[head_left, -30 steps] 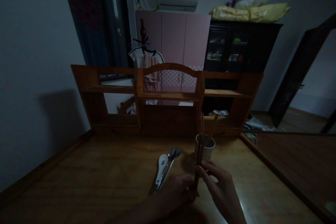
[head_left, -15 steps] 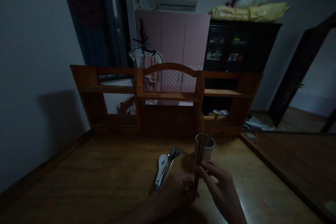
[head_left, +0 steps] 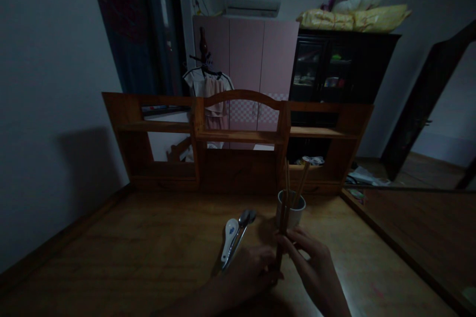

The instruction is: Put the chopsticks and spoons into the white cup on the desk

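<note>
Dark brown chopsticks (head_left: 283, 220) stand nearly upright in front of me, gripped by both hands. My left hand (head_left: 250, 270) is closed around their lower end. A little higher, my right hand (head_left: 315, 258) pinches them between thumb and fingers. Just behind them is a light-coloured cup (head_left: 298, 216) with lighter chopsticks (head_left: 302, 182) leaning in it; the held pair partly covers its left side. Left of the cup lie a white ceramic spoon (head_left: 231, 231) with a blue mark and two metal spoons (head_left: 243, 220), side by side. My left hand hides the ends of the metal handles.
All this rests on a wooden tabletop (head_left: 148, 237) with a raised edge (head_left: 394, 242) on the right. A wooden shelf unit (head_left: 241, 171) stands along its far side. A wall (head_left: 55, 109) borders the left. Pink and black cabinets (head_left: 245, 54) are farther back.
</note>
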The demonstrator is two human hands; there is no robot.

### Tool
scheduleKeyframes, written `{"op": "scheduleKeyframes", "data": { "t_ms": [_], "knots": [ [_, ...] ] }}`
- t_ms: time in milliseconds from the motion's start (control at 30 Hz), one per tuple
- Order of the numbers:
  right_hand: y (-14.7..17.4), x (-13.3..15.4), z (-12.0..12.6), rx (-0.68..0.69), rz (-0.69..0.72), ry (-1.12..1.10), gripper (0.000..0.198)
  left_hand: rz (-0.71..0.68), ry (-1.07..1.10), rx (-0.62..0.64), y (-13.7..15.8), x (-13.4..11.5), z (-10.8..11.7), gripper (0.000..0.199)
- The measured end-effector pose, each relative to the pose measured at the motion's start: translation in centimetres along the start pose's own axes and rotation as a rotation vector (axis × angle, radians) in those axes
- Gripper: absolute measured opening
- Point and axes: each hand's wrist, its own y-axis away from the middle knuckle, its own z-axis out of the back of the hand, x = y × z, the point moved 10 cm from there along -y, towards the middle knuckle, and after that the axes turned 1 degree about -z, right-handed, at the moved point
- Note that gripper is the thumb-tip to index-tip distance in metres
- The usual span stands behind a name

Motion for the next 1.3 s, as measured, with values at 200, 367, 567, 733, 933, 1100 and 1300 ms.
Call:
{"op": "scheduleKeyframes", "data": {
  "t_ms": [200,367,567,733,933,1100,1300],
  "knots": [
    [0.4,-1.3,0.1,-0.004,-0.073,-0.013,0.028,-0.033,0.053,0.003,0.1,-0.9,0.0,0.023],
    [0.6,-1.4,0.3,-0.01,-0.093,-0.016,0.029,0.014,0.151,0.035,0.2,-0.5,-0.7,0.022],
    [0.8,-1.6,0.6,-0.006,-0.095,-0.016,0.029,0.076,0.191,0.055,0.0,0.4,-1.1,0.019],
    [0.8,-0.9,0.5,0.051,-0.073,-0.025,0.023,0.115,0.154,0.042,0.0,0.5,-1.0,0.02],
    [-1.2,4.0,2.5,0.041,0.103,0.077,0.018,0.032,0.101,0.052,-0.1,-0.2,-1.2,0.014],
    [-2.4,8.2,4.1,-0.011,0.266,0.169,0.009,-0.017,0.085,0.067,0.1,-0.6,-1.2,0.011],
    [-2.8,9.5,3.9,0.021,0.328,0.211,0.012,-0.073,0.09,0.067,0.3,-1.4,-1.2,0.017]
  ]
}}
